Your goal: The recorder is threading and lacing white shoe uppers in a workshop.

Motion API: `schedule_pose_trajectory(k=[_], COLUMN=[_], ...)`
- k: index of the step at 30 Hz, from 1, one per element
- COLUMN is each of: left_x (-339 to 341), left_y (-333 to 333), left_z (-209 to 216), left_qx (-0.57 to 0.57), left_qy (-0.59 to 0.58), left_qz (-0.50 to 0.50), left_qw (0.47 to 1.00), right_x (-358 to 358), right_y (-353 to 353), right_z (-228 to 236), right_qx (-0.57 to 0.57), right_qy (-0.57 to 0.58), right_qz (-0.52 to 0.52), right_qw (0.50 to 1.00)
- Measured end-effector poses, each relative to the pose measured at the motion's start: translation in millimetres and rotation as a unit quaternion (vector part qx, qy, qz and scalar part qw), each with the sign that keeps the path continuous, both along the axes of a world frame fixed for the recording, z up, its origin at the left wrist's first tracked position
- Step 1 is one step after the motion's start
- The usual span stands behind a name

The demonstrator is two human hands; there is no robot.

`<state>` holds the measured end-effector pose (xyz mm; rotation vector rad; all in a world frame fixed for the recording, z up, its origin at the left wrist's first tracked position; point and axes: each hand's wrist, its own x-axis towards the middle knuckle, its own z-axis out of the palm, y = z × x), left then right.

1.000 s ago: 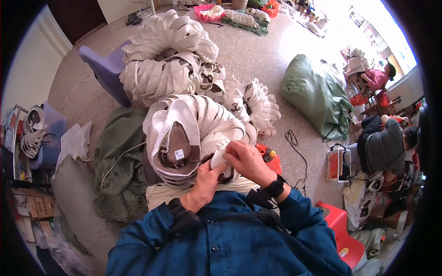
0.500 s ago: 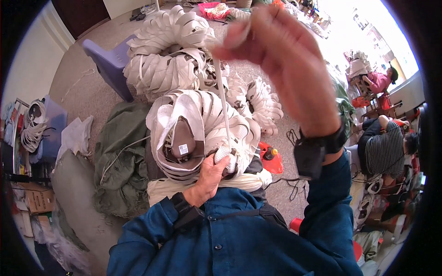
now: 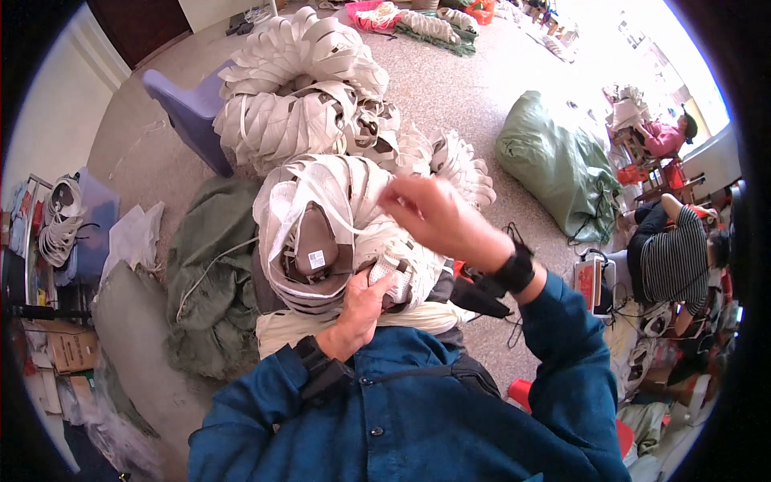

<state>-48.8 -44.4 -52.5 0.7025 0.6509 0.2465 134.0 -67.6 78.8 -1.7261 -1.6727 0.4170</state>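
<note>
My left hand is closed on the near end of a white mesh shoe upper, its thumb pressed on the fabric. Above and to the right hovers my right hand, slightly blurred, with curled fingers. What sits between those fingertips is hidden. A slack white lace loops across the uppers just left of that hand. On my lap rests a thick coil of nested white and brown shoe uppers; the nearest shows a brown lining with a small white label.
More coiled uppers are heaped beyond my lap, beside a purple chair. Dark green cloth lies left. Rightward stand a full green sack and a seated person in stripes. Another person in pink sits farther off.
My right hand has come down from high up toward the uppers. The lace, stretched straight up before, now hangs slack. My left hand keeps its hold.
</note>
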Motion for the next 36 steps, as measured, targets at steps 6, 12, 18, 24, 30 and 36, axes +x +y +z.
schedule_pose_trajectory(k=[6,12,18,24,30,36], left_x=[5.6,15.9,13.6,1.4,8.3,10.3], left_y=[-2.3,-3.5,-2.1,2.6,-1.3,6.4], left_z=[11.7,19.5,6.7,-15.7,-15.9,-7.0], left_qx=[-0.024,-0.036,-0.052,-0.024,0.043,-0.002], left_qy=[0.03,0.086,0.088,-0.012,-0.12,0.056], left_qz=[0.01,0.023,0.038,-0.004,0.01,0.013], left_qw=[0.999,0.995,0.994,1.0,0.992,0.998], right_x=[-9.1,-14.2,-9.9,-24.0,-36.6,-14.9], right_y=[-74.6,-78.4,-94.6,-70.8,-24.1,-46.4], right_z=[-86.4,-92.7,-80.8,-28.1,61.7,-7.7], right_qx=[-0.004,0.002,-0.195,-0.19,-0.092,-0.208], right_qy=[-0.023,0.099,0.249,0.328,0.504,0.445], right_qz=[-0.064,-0.105,-0.084,0.034,0.118,-0.007], right_qw=[0.998,0.99,0.945,0.925,0.851,0.871])
